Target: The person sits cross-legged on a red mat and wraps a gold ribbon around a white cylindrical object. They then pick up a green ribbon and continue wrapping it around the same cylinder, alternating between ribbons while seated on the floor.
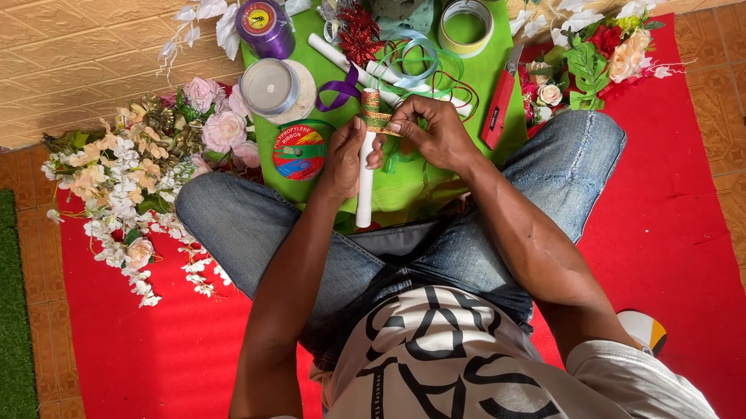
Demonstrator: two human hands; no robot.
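Head view. The left hand (342, 160) is closed around the middle of a white tube (365, 188), which stands roughly upright above the lap, between the knees and over the near edge of the green sheet (407, 186). The right hand (436, 133) has its fingertips pinched narrowly on a gold ribbon (377, 120) at the tube's upper end, where a few turns of ribbon already sit.

Judgement on workmanship: the wrap appears to be at an early stage, with most of the tube bare. A sound result calls for steady tension from the pinching fingers, each turn overlapping the last, and the gripping hand rotating the tube rather than sliding along it. Slack at the pinch is the likely fault, letting the turns loosen.

Surroundings. On the green sheet lie a purple spool (265, 26), a white spool (271, 87), a flat green ribbon reel (300, 152), a tape roll (465, 27), loose teal ribbon (418, 61) and a second white tube (345, 64), all just beyond the hands. A red cutter (500, 111) lies beside the right knee. Artificial flowers (143, 168) are heaped at the left knee, more blooms (597, 56) at far right, on a red mat (678, 228).

Obstructions: the loose ribbon coils nearest the working end could snag the trailing ribbon; otherwise the hands have room.
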